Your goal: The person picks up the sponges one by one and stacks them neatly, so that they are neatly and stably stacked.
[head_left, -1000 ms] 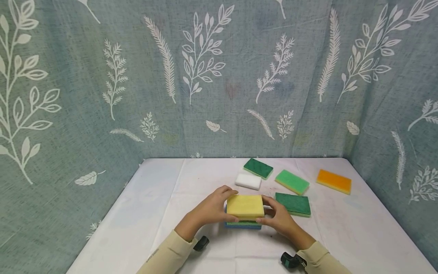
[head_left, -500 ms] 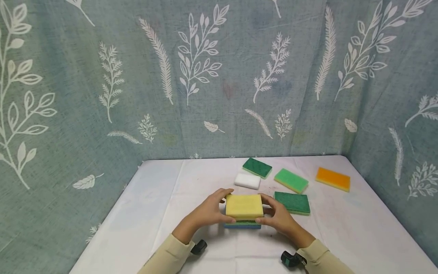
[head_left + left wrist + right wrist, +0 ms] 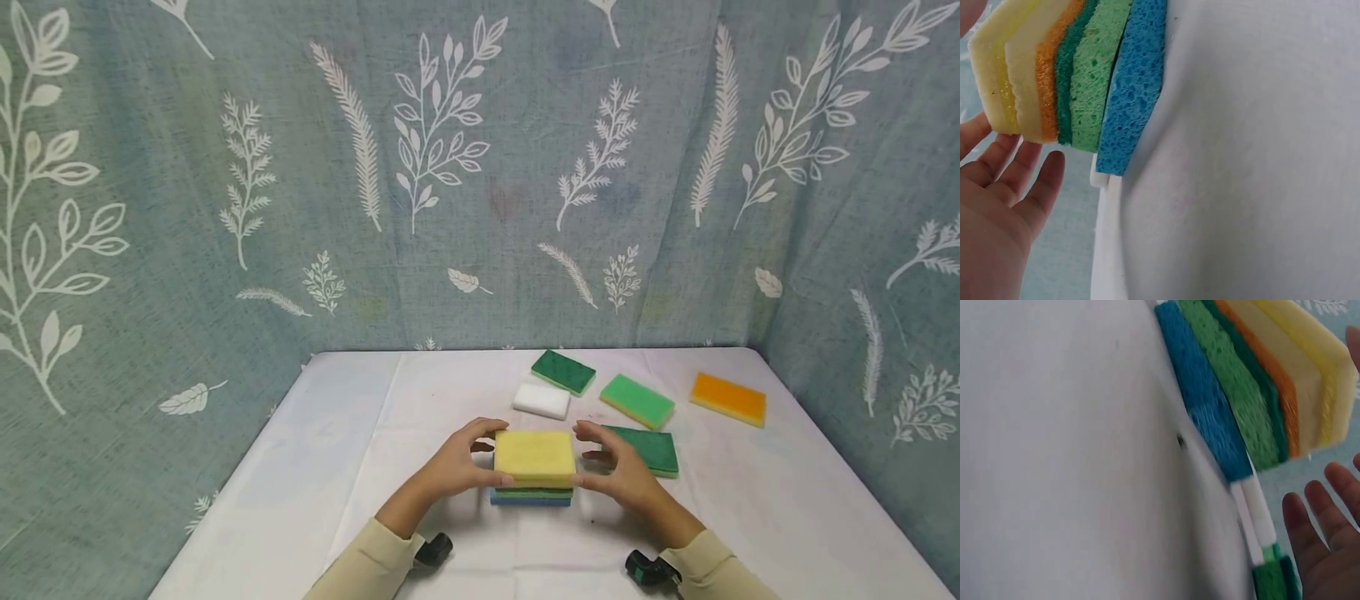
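In the head view, a neat stack of sponges stands near the table's middle. A yellow sponge (image 3: 534, 454) lies on top and a blue sponge (image 3: 531, 501) at the bottom. Between them, the left wrist view shows an orange-and-cream sponge (image 3: 1047, 81) and a green sponge (image 3: 1097, 81) with a dark green layer. My left hand (image 3: 465, 460) holds the yellow sponge's left end, thumb at the front corner and fingers toward the back. At the right end, my right hand (image 3: 622, 471) is spread with bent fingers, a gap between most of them and the stack; whether its thumb tip touches is unclear.
Behind the stack lies a white sponge (image 3: 542, 401), with a dark green sponge (image 3: 564, 372) beyond it. To the right are a light green sponge (image 3: 637, 401), another dark green sponge (image 3: 651, 451) and an orange sponge (image 3: 728, 399). A patterned curtain (image 3: 480, 183) surrounds the white-covered table (image 3: 360, 433).
My right hand has let go of the yellow sponge and moved slightly right. My left hand stays at the stack's left end; the stack looks unmoved.
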The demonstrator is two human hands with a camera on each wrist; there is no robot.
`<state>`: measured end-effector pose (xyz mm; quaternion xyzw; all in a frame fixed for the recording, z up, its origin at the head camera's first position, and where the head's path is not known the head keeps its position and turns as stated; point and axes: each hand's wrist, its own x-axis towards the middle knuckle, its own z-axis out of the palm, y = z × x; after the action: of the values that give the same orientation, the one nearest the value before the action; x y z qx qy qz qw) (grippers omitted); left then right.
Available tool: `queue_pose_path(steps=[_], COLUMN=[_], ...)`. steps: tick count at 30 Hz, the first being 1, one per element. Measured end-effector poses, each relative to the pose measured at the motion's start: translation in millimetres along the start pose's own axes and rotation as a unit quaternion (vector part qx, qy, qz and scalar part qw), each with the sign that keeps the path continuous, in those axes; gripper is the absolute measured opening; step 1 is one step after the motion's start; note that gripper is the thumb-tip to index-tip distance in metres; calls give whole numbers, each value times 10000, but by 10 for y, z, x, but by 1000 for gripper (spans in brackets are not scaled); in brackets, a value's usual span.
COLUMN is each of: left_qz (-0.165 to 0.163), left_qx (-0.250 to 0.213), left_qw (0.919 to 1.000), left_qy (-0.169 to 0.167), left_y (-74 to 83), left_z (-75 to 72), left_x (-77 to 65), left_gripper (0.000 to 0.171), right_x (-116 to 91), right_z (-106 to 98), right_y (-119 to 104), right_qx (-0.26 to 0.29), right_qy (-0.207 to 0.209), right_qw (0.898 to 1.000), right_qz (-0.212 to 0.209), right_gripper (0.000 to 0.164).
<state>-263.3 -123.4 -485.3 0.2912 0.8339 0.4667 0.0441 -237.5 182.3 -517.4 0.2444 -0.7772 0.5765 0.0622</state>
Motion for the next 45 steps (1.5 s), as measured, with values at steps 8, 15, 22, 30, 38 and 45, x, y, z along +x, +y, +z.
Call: queue_pose_path(steps=[8,15,22,30,38,45], left_qz=[-180,-178,-157,-9,-113,-175], left_qx=[-718,-1055,-1219,-1300,-1299,-1295], left_qw=[9970,9941,9921,9911,9910,9910], left_qy=[231,166,264,274,309,293], left_y=[-89,-119,-157,-166,-171,-171], left_z=[41,45,40,31,23,36], left_x=[-2,30,10,2,9,-2], left_gripper=[70,67,66,70,65,64], right_x=[-103,-157,-127,-61,-16,-21], right_z=[-350,-646,-831,-910,-935,-934], right_y=[13,-8,94,171,182,176], right_qx=[-908,-2419,-3071,-3419,-3561,-3496], right_qy=[337,471,20,-369,-506,-693], right_qw=[9950,9667,9467,9310,9208,9189], right_qz=[243,688,972,1222,1511,1692], right_gripper=[67,70,72,73,75,72])
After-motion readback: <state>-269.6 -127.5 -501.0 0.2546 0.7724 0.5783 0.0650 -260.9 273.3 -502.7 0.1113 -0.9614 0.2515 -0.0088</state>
